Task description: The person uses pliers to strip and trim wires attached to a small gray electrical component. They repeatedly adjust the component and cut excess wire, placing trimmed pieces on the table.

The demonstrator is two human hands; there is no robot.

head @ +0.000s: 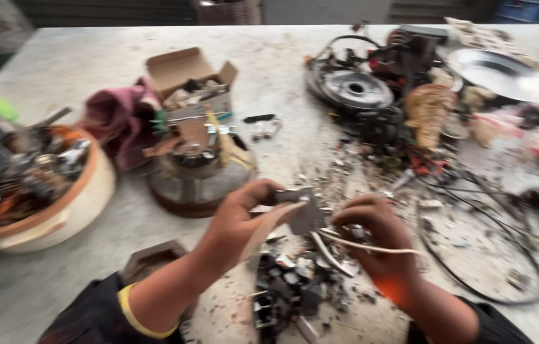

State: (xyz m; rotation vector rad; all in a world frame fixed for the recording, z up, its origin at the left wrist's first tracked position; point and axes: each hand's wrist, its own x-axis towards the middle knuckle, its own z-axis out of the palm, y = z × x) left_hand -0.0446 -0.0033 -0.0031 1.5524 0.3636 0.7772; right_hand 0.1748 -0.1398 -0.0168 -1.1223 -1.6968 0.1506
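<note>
A small grey metal part (pixel 304 213), flat and irregular in outline, is being held above the worktable (pixel 91 70) between the two hands, in front of the person. It is being pinched at its left edge by the left hand (pixel 241 216), whose fingers are curled closed on it, with a tan strip (pixel 263 236) trailing down from the same grip. The right hand (pixel 374 232) is being kept just beside the part's right edge, closed around pale wires (pixel 371 247) that are running out rightward from beneath the part. The part thus lies between the grips, nearer the left hand, and its long axis appears to be running roughly left to right, though blur prevents certainty. Directly below, a heap of small dark components (pixel 288 286) is lying on the table. Farther off, a round motor-like unit (pixel 196 169) with an open cardboard box (pixel 186 73) behind it, a bowl of scrap parts (pixel 59 210), a maroon cloth (pixel 120 118), a metal disc assembly (pixel 352 89) and loose black cable (pixel 486 255) are being noted.
</note>
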